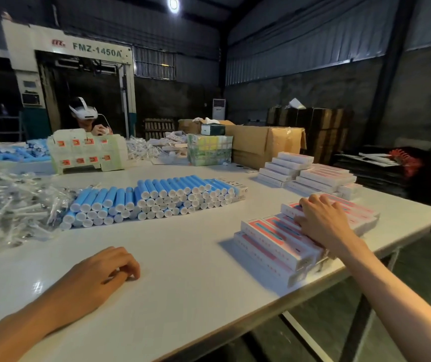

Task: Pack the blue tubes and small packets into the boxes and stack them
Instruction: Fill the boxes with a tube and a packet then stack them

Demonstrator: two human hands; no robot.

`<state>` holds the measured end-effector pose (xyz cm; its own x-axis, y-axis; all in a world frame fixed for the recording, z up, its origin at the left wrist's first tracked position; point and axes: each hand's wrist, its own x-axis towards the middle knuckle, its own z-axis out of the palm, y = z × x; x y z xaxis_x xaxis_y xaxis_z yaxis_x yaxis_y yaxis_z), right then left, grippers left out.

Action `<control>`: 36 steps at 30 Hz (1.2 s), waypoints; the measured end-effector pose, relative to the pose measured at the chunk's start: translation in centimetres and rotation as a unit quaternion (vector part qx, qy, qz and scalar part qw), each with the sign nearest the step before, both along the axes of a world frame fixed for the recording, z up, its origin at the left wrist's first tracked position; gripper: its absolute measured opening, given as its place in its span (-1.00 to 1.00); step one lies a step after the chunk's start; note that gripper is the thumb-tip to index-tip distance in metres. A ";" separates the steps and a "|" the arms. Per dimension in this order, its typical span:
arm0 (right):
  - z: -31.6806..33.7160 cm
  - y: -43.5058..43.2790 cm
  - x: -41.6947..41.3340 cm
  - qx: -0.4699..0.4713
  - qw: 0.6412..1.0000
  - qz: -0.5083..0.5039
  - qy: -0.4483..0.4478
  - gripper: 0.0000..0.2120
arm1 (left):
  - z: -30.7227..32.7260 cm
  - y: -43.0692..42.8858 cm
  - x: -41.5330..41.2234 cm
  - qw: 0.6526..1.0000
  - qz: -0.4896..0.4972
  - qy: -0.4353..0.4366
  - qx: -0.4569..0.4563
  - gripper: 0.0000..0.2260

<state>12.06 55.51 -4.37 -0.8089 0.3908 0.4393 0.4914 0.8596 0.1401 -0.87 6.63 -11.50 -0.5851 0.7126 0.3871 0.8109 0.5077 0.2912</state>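
A pile of blue tubes (pixel 154 198) with white caps lies across the middle of the white table (pixel 183 257). Small clear packets (pixel 8 205) are heaped at the left. Long white boxes with pink and blue print (pixel 274 239) are stacked at the table's right edge. My right hand (pixel 321 218) lies flat on top of that stack, fingers spread. My left hand (pixel 104 270) rests on the bare table near the front, fingers loosely curled, holding nothing.
More white boxes (pixel 311 173) are stacked at the back right, beside a brown carton (pixel 264 145). Flat unfolded box blanks (pixel 86 152) stand at the back left, where another person with a headset (pixel 83 112) sits. The table edge runs diagonally at right.
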 end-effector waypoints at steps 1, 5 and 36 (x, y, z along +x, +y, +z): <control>0.3 0.0 0.0 -0.005 1.000 -0.001 -0.007 -0.62 | 0.1 0.0 0.0 1.000 0.000 -0.002 0.000 -0.67; 0.9 -0.7 0.2 -0.009 1.000 -0.011 -0.010 -0.59 | 0.2 -0.3 0.1 1.000 0.002 -0.010 0.001 -0.69; -7.1 -36.7 -16.7 -0.498 0.737 0.439 0.129 -0.83 | 7.1 -14.5 -1.3 0.757 0.628 0.023 -0.176 -0.52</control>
<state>-4.66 18.83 -11.48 -0.8819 -0.0017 0.4715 -0.4155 0.4755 -0.7754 -2.18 -7.87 -4.35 -0.8788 -0.3326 0.3423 -0.3722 0.9265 -0.0552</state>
